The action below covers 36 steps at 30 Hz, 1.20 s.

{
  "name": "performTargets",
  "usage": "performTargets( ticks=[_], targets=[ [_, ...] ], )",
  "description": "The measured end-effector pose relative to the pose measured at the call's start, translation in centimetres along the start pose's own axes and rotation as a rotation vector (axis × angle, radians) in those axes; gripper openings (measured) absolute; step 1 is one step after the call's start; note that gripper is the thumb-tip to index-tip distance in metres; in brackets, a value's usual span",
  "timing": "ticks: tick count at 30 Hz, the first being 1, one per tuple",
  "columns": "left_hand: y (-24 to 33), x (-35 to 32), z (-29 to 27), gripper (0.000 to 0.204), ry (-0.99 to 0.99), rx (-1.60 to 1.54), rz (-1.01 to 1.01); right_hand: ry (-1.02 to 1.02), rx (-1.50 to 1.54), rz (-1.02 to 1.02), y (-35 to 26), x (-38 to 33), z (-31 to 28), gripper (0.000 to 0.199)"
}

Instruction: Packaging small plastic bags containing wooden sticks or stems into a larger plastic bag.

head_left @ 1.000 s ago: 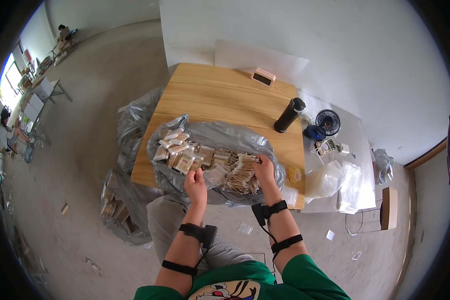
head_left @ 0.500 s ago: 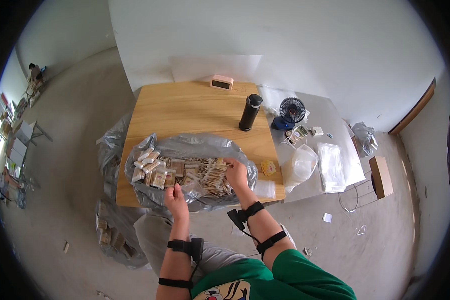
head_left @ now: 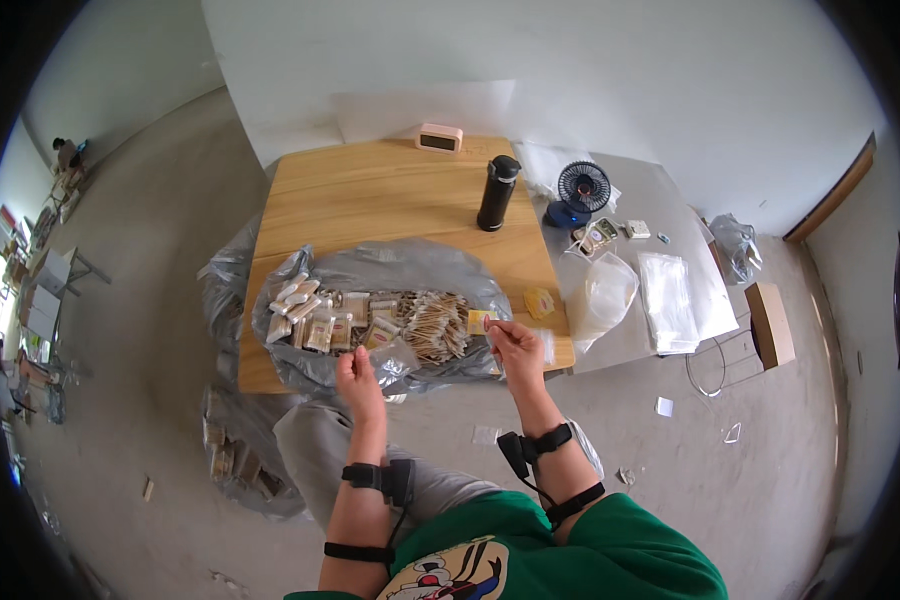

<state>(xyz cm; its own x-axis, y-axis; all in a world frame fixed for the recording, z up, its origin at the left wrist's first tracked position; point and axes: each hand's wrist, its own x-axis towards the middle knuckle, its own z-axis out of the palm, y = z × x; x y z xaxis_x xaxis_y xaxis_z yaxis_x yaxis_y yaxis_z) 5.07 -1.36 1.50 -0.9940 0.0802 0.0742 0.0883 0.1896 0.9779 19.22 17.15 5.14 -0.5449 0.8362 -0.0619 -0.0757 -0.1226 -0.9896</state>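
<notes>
Packets fill the scene: a small clear packet [head_left: 394, 352] is pinched in the fingers of the left hand [head_left: 358, 375], held just above the near edge of the desk [head_left: 370, 195]. The right hand [head_left: 516, 345] is raised at 3 o'clock from it, its fingers closed narrowly on a small yellow-and-white sachet [head_left: 482, 322]; a scrap of clear wrapper [head_left: 545, 345] shows at the hand's far side, though whether the hand grips it cannot be told. Both hands hover over the front rim of a grey plastic sheet [head_left: 400, 268] spread on the desk. On the sheet, at 12 o'clock from the left hand, lie flat tan and white sachets [head_left: 320, 318] in a loose pile, and just beside them at 3 o'clock a heap of thin wooden sticks [head_left: 432, 325]. A small yellow object [head_left: 539, 302] rests on the bare wood at 1 o'clock from the right hand. Farther back stand a black bottle [head_left: 497, 193], upright, and a pink clock [head_left: 438, 138] at the far edge. Off the desk at 2 o'clock sit a blue fan [head_left: 580, 192], a clear bag [head_left: 602, 292] and a stack of clear sleeves [head_left: 670, 300].
</notes>
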Motion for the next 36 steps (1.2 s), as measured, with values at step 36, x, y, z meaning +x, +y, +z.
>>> performTargets(
  ticks=[36],
  targets=[
    [4.1,-4.0,4.4,0.016,-0.342,-0.432,-0.276,0.110,-0.729,-0.221,1.4,4.4,-5.0,0.020]
  ],
)
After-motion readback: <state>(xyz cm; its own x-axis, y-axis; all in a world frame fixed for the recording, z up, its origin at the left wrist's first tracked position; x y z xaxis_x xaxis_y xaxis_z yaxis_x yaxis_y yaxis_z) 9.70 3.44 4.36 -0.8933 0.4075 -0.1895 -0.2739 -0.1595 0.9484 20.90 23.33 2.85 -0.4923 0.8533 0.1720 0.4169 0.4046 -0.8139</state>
